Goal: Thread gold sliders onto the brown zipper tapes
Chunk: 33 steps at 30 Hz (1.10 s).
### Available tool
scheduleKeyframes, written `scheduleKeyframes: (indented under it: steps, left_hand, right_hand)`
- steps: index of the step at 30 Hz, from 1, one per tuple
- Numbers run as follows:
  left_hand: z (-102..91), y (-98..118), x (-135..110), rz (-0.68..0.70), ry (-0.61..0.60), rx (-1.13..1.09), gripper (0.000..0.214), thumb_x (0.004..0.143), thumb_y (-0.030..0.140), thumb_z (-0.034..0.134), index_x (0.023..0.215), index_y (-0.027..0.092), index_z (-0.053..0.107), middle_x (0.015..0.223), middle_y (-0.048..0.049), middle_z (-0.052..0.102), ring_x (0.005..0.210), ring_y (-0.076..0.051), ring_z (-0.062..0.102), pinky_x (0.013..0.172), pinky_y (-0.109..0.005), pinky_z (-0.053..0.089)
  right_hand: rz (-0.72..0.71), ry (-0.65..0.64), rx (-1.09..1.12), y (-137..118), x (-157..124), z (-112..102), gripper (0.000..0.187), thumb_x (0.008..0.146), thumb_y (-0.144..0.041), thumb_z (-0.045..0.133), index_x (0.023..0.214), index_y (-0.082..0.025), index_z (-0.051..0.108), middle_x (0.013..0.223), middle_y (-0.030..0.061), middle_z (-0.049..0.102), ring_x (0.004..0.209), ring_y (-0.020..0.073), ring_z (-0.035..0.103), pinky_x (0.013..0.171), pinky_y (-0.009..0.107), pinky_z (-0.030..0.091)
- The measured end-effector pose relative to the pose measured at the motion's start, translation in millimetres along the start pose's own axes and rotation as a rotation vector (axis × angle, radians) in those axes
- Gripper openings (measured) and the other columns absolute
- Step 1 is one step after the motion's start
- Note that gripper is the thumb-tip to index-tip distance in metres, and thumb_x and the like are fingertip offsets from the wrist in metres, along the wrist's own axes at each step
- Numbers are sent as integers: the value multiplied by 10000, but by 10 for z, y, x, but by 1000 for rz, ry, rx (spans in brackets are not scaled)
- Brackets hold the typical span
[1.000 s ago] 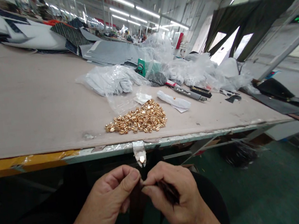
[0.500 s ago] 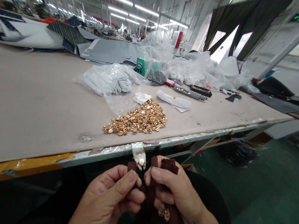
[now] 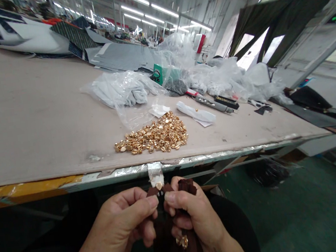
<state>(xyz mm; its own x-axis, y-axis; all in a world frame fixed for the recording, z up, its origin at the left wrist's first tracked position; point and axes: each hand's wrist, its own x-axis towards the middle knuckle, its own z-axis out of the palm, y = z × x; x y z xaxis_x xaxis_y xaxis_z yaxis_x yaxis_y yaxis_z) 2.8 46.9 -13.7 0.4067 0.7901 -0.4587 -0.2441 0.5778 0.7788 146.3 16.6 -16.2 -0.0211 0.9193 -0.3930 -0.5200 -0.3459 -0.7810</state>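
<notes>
A small gold zipper slider (image 3: 159, 186) sits at the lower end of a metal holder (image 3: 155, 171) fixed to the table's front edge. My left hand (image 3: 127, 219) pinches one end of brown zipper tape (image 3: 152, 191) between thumb and fingers, against the slider's left side. On the other side, my right hand (image 3: 196, 210) pinches the second tape end and also keeps a folded bunch of tape (image 3: 187, 185) in its grip. Below that hand, gold sliders (image 3: 182, 242) hang by the tape. Whether the tape ends have entered the slider, I cannot tell.
A pile of gold sliders (image 3: 157, 135) lies near the table edge. Behind it are a plastic bag (image 3: 126, 88), crumpled white paper (image 3: 197, 113), a grey tool (image 3: 214, 104), a black tray (image 3: 226, 102) and a green box (image 3: 164, 75). Grey sheets (image 3: 123, 57) lie farther back.
Both hands have come closer together, bringing the two tape ends in against the slider on the holder. The tape ends now lean inward instead of standing apart.
</notes>
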Motion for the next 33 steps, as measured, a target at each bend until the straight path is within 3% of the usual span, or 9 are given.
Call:
scheduleKeyframes:
  steps: [22,27,30,33]
  left_hand:
    - [35,-42,91,98,79,23,308,619,402,809,523,178,620,407,33,585,384,-90,498,409,-188,404]
    - [3,-81,74,123,55,161,375,724,502,717,566,181,602,403,44,553,358,-69,448,376,-166,327]
    - [-3,-105,61,140,37,280,427,773,572,635,598,185,592,391,53,524,329,-63,420,356,-163,271]
    - [6,-123,59,175,13,285,419,760,581,646,623,190,579,392,74,491,324,-55,387,356,-162,258]
  right_hand:
    - [-47,-14,-1,1,101,51,276,656,-260,733,666,-192,465,520,-71,559,317,7,273,304,126,311]
    - [-203,-30,-252,-73,130,-27,264,751,-316,736,668,-164,537,526,-66,518,377,16,302,344,127,256]
    - [-337,16,-440,-154,126,-34,279,783,-354,734,676,-149,578,520,-59,509,436,41,383,398,148,299]
    - [-358,9,-527,-208,97,-19,281,789,-346,731,662,-148,578,525,-51,521,467,58,419,426,168,318]
